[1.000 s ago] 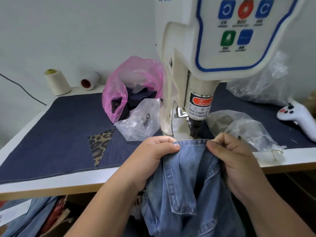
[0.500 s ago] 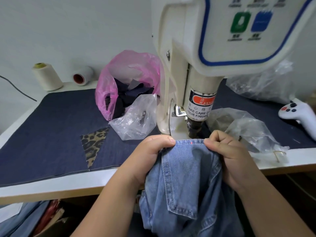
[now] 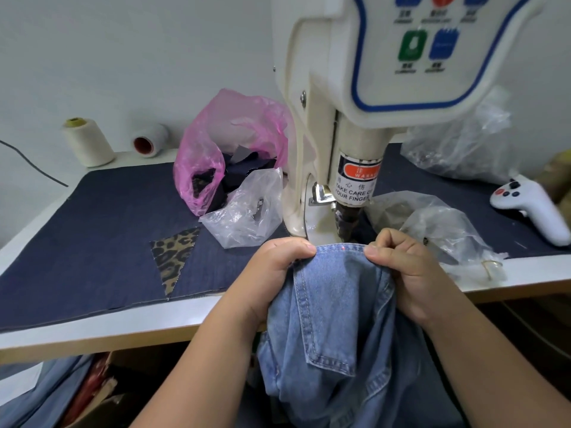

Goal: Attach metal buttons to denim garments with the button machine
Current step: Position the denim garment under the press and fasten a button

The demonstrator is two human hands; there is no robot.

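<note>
A light blue denim garment hangs over the table's front edge, its top hem stretched just in front of the cream button machine. My left hand grips the hem's left side, thumb on top. My right hand pinches the hem's right side with curled fingers. A small red light dot sits on the hem between my thumbs, below the machine's dark punch head. No button is visible on the hem.
A dark denim mat with a leopard-print patch covers the table. Left of the machine lie a pink bag of scraps and a clear bag. More clear bags, a white controller and two thread spools stand around.
Both hands have pushed the hem a little closer under the punch head and stretched it flatter; the red dot now falls on the hem. The view has shifted slightly.
</note>
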